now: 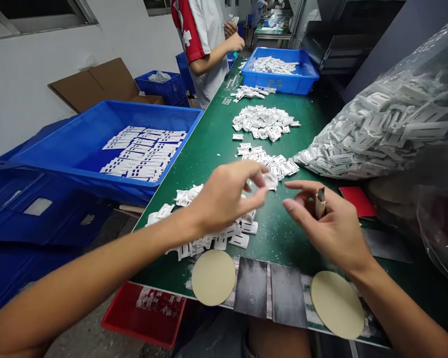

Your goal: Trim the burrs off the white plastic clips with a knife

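My left hand (229, 196) reaches over the near pile of white plastic parts (241, 239), its thumb and index finger curved toward each other. A small white plastic part (271, 181), slightly blurred, is at those fingertips and seems pinched there. My right hand (330, 226) is to the right, above the green tabletop, with a small knife (320, 203) tucked in the curled fingers. Its short dark blade points up, while the thumb and index finger stretch apart toward the left hand. Most of the knife's handle is hidden by the fingers.
Two round cream discs (213, 277) and dark flat plates (251, 287) line the table's near edge. More white parts (263, 119) lie farther up. A bulging clear bag (381, 129) stands right; a blue crate (70, 130) is left. Another person (209, 49) stands beyond.
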Demonstrator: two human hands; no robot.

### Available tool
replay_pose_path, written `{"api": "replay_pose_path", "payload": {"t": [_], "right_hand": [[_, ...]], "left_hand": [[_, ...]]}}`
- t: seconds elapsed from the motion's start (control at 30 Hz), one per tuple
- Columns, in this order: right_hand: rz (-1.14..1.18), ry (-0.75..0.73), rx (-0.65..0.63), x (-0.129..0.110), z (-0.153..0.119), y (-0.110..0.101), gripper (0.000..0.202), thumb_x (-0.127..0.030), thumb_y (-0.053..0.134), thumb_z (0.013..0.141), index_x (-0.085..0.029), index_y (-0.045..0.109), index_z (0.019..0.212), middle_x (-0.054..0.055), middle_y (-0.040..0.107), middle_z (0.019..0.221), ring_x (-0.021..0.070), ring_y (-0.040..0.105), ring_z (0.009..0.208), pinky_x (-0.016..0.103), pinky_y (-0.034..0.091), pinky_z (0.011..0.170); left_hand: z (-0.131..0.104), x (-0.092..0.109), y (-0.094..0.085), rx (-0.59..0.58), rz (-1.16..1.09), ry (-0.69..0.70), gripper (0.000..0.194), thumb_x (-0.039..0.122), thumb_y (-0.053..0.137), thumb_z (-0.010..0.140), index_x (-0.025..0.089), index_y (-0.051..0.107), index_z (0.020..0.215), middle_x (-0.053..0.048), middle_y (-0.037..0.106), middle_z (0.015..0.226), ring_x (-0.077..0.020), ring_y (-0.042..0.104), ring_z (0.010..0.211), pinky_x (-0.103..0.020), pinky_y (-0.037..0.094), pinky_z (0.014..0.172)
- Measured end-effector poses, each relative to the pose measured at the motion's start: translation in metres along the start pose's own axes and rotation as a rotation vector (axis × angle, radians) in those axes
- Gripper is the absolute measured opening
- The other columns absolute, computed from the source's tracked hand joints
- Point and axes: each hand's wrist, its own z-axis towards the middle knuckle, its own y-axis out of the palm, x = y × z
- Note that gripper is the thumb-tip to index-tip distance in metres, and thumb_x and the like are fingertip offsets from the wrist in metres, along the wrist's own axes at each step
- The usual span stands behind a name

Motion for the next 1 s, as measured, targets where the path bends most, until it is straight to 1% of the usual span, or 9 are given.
{"api": "replay_pose_path", "payload": {"t": [0.13,0.23,0.33,0.43,0.57,0.73,0.8,0.93,1.0], "right_hand": [[0.132,-0.158,-0.057,-0.008,-0.009,0.005,0.037,-0.027,0.075,0.085,-0.028,0.062,0.12,-0.004,0.063,0.083,0.0084,0.044,0.054,0.023,0.037,0.046],[-0.024,-0.373,-0.044,-0.014,-0.015,0.006,0.038,-0.016,0.076,0.083,-0.025,0.064,0.118,-0.001,0.066,0.087,0.0097,0.054,0.063,0.024,0.045,0.055],[-0.092,-0.511,-0.08,-0.018,-0.018,0.006,0.033,-0.008,0.072,0.084,-0.02,0.066,0.113,0.002,0.07,0.089,0.0117,0.064,0.074,0.023,0.051,0.064],[-0.064,-0.528,-0.1,-0.021,-0.018,0.006,0.029,-0.007,0.066,0.086,-0.018,0.066,0.113,0.005,0.072,0.091,0.0127,0.068,0.077,0.022,0.053,0.066],[-0.128,-0.579,-0.098,-0.024,-0.019,0.004,0.03,-0.016,0.069,0.087,-0.016,0.064,0.117,0.006,0.071,0.092,0.0141,0.069,0.077,0.023,0.053,0.064],[-0.247,-0.607,-0.115,-0.025,-0.027,0.002,0.036,-0.016,0.072,0.085,-0.021,0.064,0.119,0.006,0.073,0.094,0.0172,0.071,0.08,0.026,0.054,0.065],[-0.284,-0.603,-0.103,-0.023,-0.031,0.002,0.035,-0.019,0.074,0.084,-0.023,0.066,0.118,0.006,0.074,0.093,0.0181,0.072,0.078,0.028,0.054,0.064],[-0.288,-0.558,-0.05,-0.021,-0.035,0.003,0.033,-0.013,0.071,0.083,-0.026,0.069,0.114,0.002,0.077,0.09,0.0172,0.073,0.075,0.029,0.055,0.068],[-0.248,-0.507,-0.043,-0.023,-0.035,0.004,0.029,-0.014,0.071,0.083,-0.029,0.071,0.108,-0.001,0.078,0.087,0.0168,0.073,0.073,0.029,0.055,0.068]], "left_hand": [[-0.029,0.043,0.017,0.193,-0.752,-0.312,0.026,0.021,0.07,0.089,0.024,0.059,0.113,-0.001,0.067,0.102,-0.0142,0.072,0.083,-0.025,0.057,0.073],[-0.044,0.055,0.035,0.329,-0.935,-0.386,0.021,0.026,0.068,0.092,0.024,0.065,0.113,-0.001,0.07,0.096,-0.0146,0.073,0.083,-0.025,0.058,0.076],[-0.06,0.062,0.055,0.479,-0.788,-0.391,0.011,0.026,0.063,0.096,0.024,0.07,0.104,-0.001,0.074,0.098,-0.0136,0.07,0.091,-0.024,0.055,0.082],[-0.074,0.066,0.07,0.598,-0.584,-0.373,0.021,0.019,0.058,0.098,0.028,0.067,0.115,0.0,0.072,0.109,-0.0135,0.067,0.099,-0.024,0.052,0.088],[-0.08,0.071,0.079,0.666,-0.458,-0.216,0.034,0.01,0.055,0.098,0.031,0.063,0.124,0.0,0.072,0.112,-0.0133,0.067,0.104,-0.025,0.052,0.093],[-0.076,0.082,0.09,0.712,-0.831,-0.357,0.02,0.02,0.047,0.103,0.029,0.051,0.121,-0.005,0.076,0.115,-0.0177,0.073,0.101,-0.035,0.059,0.092],[-0.077,0.083,0.094,0.737,-0.864,-0.387,0.018,0.024,0.046,0.104,0.029,0.049,0.12,-0.008,0.075,0.117,-0.0195,0.073,0.101,-0.038,0.06,0.089],[-0.086,0.073,0.083,0.712,-0.43,-0.269,0.02,0.018,0.053,0.098,0.027,0.055,0.115,-0.009,0.072,0.113,-0.0203,0.07,0.104,-0.036,0.059,0.088],[-0.092,0.067,0.071,0.647,-0.137,-0.178,0.021,0.014,0.058,0.093,0.023,0.056,0.112,-0.01,0.073,0.101,-0.0211,0.071,0.094,-0.034,0.059,0.081]]}}
